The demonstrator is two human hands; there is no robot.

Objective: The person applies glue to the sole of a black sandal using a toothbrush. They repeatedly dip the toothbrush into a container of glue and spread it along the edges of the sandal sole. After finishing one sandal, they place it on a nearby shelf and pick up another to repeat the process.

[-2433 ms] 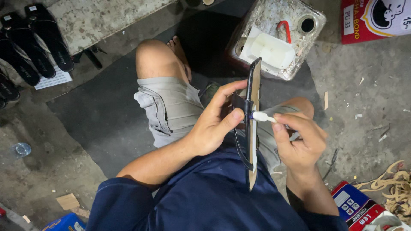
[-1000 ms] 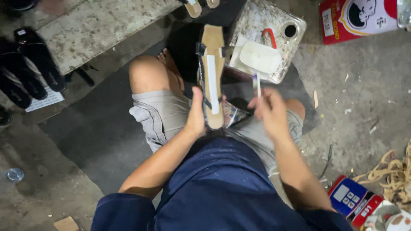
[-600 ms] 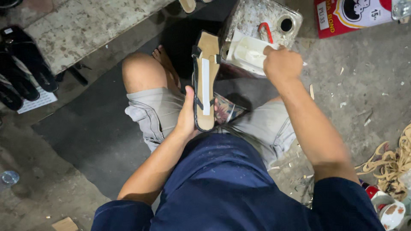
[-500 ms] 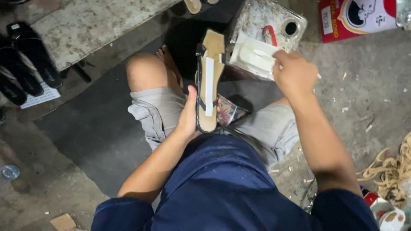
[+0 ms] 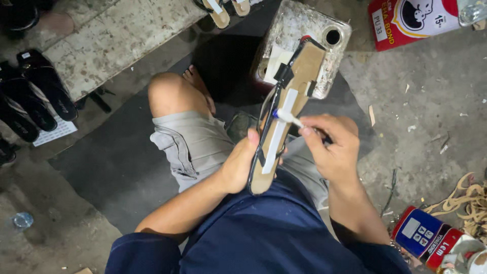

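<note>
Sole (image 5: 284,127) held upright over lap, heel end cupped in left hand (image 5: 238,167), thumb along its edge. Right hand (image 5: 332,147) pinches a small brush (image 5: 288,117), white tip touching the pale strip down the sole's middle. Glue can (image 5: 304,40) stands on the floor just beyond, opening uncovered. Step judged: spreading adhesive along the strip, roughly midway. Next stroke likely calls for steady grip on the heel and a light drag toward the far end.

The right hand (image 5: 332,147) hides the brush (image 5: 290,118) handle; red carton (image 5: 413,20) cut off above.
</note>
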